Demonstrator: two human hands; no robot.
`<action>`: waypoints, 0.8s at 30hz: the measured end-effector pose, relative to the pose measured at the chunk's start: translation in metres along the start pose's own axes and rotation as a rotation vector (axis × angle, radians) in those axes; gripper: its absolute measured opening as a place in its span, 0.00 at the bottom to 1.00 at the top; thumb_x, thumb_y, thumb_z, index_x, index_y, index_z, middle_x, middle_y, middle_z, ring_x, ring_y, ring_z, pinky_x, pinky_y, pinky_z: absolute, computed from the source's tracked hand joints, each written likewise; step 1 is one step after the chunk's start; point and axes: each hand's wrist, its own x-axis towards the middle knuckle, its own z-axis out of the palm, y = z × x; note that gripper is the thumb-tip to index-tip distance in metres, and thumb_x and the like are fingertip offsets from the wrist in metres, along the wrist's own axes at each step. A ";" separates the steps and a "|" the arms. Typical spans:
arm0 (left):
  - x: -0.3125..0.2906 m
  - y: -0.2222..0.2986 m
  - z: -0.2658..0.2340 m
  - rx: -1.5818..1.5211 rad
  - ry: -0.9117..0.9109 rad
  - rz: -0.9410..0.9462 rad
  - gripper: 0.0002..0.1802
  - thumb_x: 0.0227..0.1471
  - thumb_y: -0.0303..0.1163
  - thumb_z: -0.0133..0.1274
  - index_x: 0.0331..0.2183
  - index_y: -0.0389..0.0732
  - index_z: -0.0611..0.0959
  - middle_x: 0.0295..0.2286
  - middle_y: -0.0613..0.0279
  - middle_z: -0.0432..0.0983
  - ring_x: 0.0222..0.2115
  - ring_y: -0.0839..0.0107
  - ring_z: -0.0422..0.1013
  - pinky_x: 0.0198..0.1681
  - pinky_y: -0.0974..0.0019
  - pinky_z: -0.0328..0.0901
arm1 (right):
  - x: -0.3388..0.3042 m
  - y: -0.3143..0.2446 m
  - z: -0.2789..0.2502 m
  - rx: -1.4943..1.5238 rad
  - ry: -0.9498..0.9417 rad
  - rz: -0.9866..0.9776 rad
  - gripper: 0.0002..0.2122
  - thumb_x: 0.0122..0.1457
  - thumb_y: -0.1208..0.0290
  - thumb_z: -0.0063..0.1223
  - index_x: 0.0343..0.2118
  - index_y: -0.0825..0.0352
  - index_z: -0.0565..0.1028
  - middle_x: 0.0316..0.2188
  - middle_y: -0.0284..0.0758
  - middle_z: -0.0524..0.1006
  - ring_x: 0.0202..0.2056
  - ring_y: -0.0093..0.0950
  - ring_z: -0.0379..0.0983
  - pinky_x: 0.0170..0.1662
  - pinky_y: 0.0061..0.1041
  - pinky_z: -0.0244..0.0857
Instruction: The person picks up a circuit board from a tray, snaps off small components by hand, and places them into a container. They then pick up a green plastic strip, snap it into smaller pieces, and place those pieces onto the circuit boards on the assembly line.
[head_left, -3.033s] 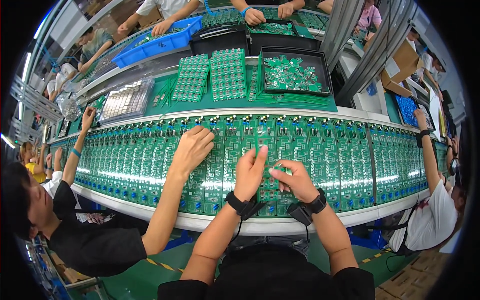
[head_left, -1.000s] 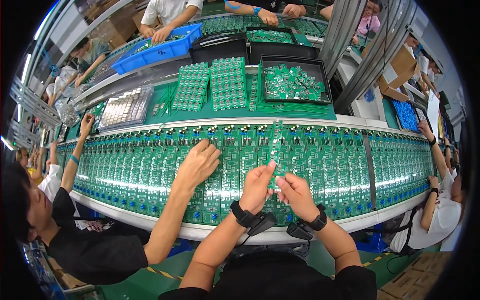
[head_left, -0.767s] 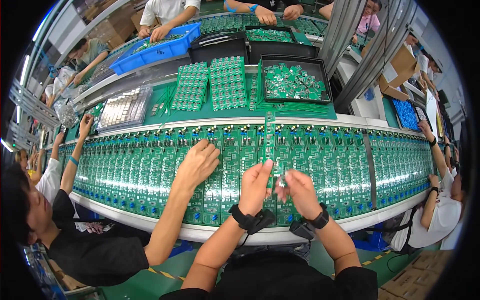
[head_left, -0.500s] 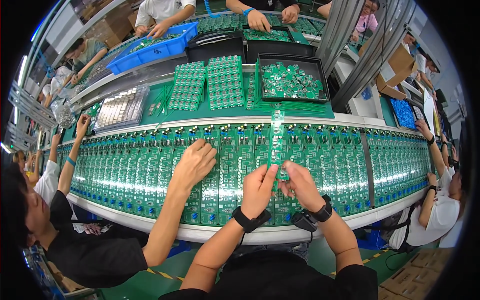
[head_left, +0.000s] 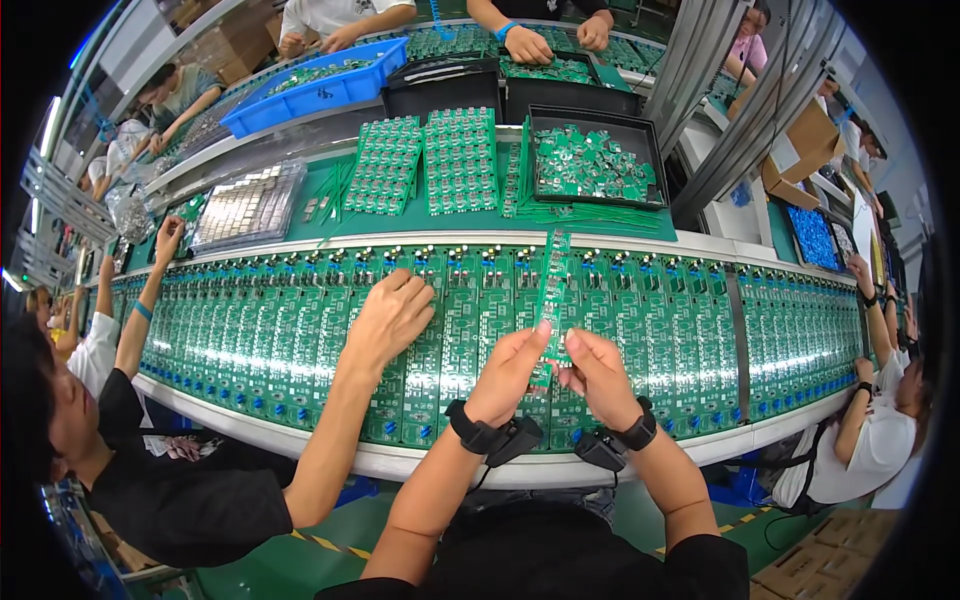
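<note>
Holding a green strip (head_left: 555, 285) over long boards (head_left: 690, 340)

Clamps the strip in the left grip (head_left: 510, 368), with the thumb laid flat on top. Points most of the strip forward from the left grip, leaning slightly right at the far end, with a short near end showing below the thumb. Has the right grip (head_left: 600, 375) just beside the left grip, narrow, with thumb and fingertips at the strip's right edge. Perhaps pinches the strip there too, but cannot tell for sure with the fingertips so crowded together.

Wears black straps (head_left: 640, 428) just behind both grips, with small black boxes (head_left: 514, 441) attached. Has the long boards set side by side beneath both grips and stretching well to the left and right along the table (head_left: 390, 462). Shares the row with a co-worker's hand (head_left: 393, 315), near the left grip on its left side.

Faces two green panels (head_left: 460, 160) beyond and a little left of the left grip. Has a black tray (head_left: 638, 138) beyond the right grip, heaped with loose green pieces (head_left: 585, 165), and thin green sticks (head_left: 610, 218) along the tray's near side. Has a clear tray (head_left: 288, 210) of silver squares (head_left: 243, 208) far to the left of the left grip, and past that a blue bin (head_left: 290, 112).
</note>
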 end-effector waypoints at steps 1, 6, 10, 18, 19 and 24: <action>0.001 -0.001 0.000 0.001 0.003 0.002 0.19 0.55 0.46 0.42 0.26 0.40 0.75 0.19 0.71 0.68 0.20 0.84 0.64 0.21 0.79 0.58 | 0.001 0.001 0.001 0.018 0.005 -0.010 0.13 0.60 0.61 0.40 0.26 0.65 0.67 0.18 0.27 0.69 0.16 0.11 0.59 0.17 0.10 0.50; 0.008 -0.006 -0.006 -0.151 0.024 -0.022 0.20 0.55 0.47 0.42 0.24 0.41 0.73 0.18 0.72 0.66 0.19 0.84 0.62 0.18 0.79 0.55 | 0.004 0.011 0.007 0.086 0.028 -0.035 0.14 0.60 0.58 0.39 0.27 0.64 0.67 0.19 0.28 0.69 0.17 0.12 0.61 0.16 0.10 0.50; 0.008 -0.007 -0.012 -0.251 -0.053 -0.062 0.19 0.55 0.46 0.41 0.22 0.42 0.72 0.16 0.72 0.64 0.17 0.85 0.60 0.17 0.78 0.53 | 0.005 0.017 0.008 0.236 0.011 -0.036 0.14 0.59 0.57 0.39 0.28 0.64 0.69 0.20 0.29 0.71 0.18 0.13 0.63 0.17 0.11 0.51; 0.004 -0.010 0.001 -0.035 0.259 0.080 0.22 0.55 0.46 0.41 0.15 0.45 0.67 0.12 0.76 0.57 0.14 0.85 0.54 0.16 0.78 0.48 | 0.060 -0.057 -0.044 -0.265 0.232 -0.302 0.17 0.59 0.57 0.40 0.33 0.68 0.74 0.22 0.33 0.74 0.20 0.17 0.68 0.23 0.14 0.60; 0.005 -0.011 0.001 0.041 0.254 0.101 0.22 0.55 0.46 0.41 0.15 0.45 0.67 0.12 0.77 0.56 0.14 0.85 0.52 0.16 0.78 0.48 | 0.081 -0.068 -0.058 -0.303 0.251 -0.314 0.17 0.59 0.57 0.40 0.33 0.69 0.73 0.22 0.33 0.74 0.22 0.18 0.69 0.24 0.15 0.62; 0.009 -0.006 0.007 0.199 0.256 0.121 0.24 0.56 0.46 0.40 0.14 0.44 0.65 0.12 0.78 0.54 0.14 0.86 0.48 0.16 0.77 0.46 | 0.120 -0.073 -0.100 -1.110 0.523 -0.613 0.18 0.58 0.57 0.42 0.31 0.70 0.73 0.23 0.34 0.75 0.26 0.22 0.72 0.26 0.19 0.63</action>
